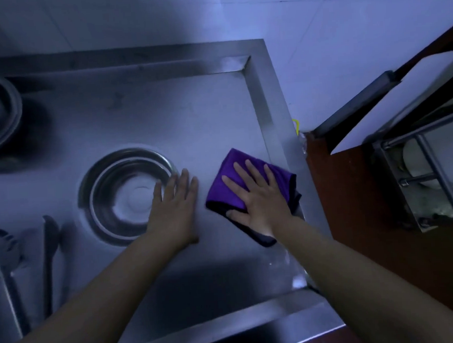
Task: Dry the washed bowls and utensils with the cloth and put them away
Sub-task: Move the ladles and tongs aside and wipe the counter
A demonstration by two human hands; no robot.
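Right hand [258,196] lies flat, fingers straight, on the purple cloth [236,176] at 3 o'clock of the steel counter [163,109]. Left hand [173,209], fingers straight and grasping nothing, touches the steel bowl [110,194] rim at its 3 o'clock. Utensils [48,251] lie at 8 o'clock.

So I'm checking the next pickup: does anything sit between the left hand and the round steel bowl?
Nothing visible does. The left hand lies flat beside the round steel bowl, fingertips at its rim; the purple cloth is under the right hand.
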